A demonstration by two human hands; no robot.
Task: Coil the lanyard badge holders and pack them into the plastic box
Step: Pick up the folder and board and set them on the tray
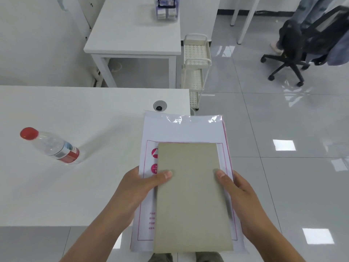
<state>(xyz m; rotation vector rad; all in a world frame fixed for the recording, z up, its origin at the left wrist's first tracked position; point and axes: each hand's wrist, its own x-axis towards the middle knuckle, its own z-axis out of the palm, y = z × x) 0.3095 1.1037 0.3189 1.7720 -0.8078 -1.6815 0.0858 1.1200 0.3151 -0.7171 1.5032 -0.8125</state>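
I hold a flat white plastic bag [181,129] with pink print, and a grey-brown cardboard sheet [190,197] lies on top of it. My left hand [139,184] grips the stack's left edge, thumb on the cardboard. My right hand [239,193] grips the right edge, thumb on top as well. The stack hangs over the near right corner of the white table [85,114]. A clear plastic box [167,8] with cards and a dark strap inside stands on the far table [132,35]. No loose lanyard shows.
A water bottle [51,146] with a red cap lies on its side at the left of the near table. A cable hole [160,106] sits near the table's far right edge. A cream trolley [196,69] stands between the tables. An office chair [306,44] is at the far right on glossy tiles.
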